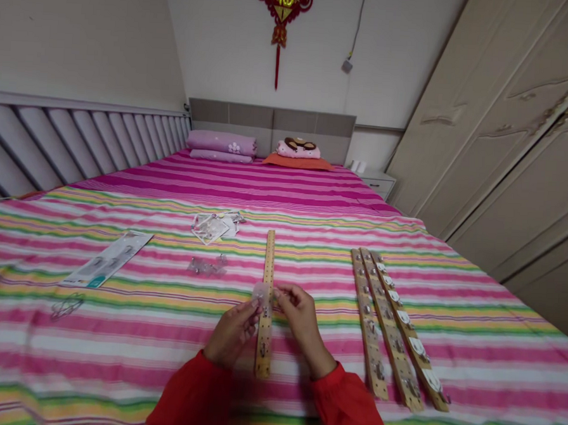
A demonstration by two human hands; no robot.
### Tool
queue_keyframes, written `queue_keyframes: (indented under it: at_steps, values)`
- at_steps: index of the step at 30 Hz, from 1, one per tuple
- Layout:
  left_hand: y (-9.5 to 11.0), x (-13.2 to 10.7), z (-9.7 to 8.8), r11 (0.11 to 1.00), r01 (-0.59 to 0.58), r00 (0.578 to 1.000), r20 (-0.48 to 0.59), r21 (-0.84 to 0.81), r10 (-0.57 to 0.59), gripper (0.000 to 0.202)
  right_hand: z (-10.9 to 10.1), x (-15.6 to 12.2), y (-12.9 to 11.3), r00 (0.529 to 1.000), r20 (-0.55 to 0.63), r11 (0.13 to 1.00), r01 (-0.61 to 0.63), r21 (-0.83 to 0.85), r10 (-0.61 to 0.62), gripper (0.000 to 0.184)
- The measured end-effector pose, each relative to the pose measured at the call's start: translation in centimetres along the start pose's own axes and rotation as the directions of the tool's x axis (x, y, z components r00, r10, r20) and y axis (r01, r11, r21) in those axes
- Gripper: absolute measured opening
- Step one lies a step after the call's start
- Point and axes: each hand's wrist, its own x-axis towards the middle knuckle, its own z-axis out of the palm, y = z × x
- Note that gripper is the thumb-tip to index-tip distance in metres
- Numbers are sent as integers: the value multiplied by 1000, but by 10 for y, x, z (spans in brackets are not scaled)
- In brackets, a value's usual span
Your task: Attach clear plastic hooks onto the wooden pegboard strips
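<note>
A long tan strip [267,281] with small metal parts on it lies lengthwise on the striped bed sheet in front of me. My left hand [232,333] pinches a small clear plastic piece [260,295] at the strip's left edge. My right hand [300,318] is closed in a pinch at the strip's right edge, touching the same spot. Both sleeves are red.
Three similar strips [392,326] with round clear caps lie side by side to the right. A long printed card [107,259], a pile of small clear bags [214,226] and loose clear pieces [207,267] lie to the left. Pillows [223,144] sit at the headboard; a wardrobe [507,135] stands right.
</note>
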Motion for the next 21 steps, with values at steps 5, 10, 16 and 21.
queue_keyframes:
  at_steps: [5, 10, 16, 21]
  values:
    - [1, 1, 8, 999, 12, 998, 54, -47, -9, 35, 3, 2, 8, 982, 122, 977, -159, 145, 142, 31]
    - [3, 12, 7, 976, -84, 996, 36, 200, 78, 39, 3, 14, 16, 973, 114, 957, -222, 189, 203, 31]
    - [4, 40, -1, 833, -312, 934, -10, 457, 356, 41, 1, 35, 34, 947, 100, 929, -320, 186, 306, 37]
    - [-1, 60, -3, 842, -386, 916, 51, 377, 398, 37, 1, 49, 40, 952, 51, 940, -305, 149, 301, 32]
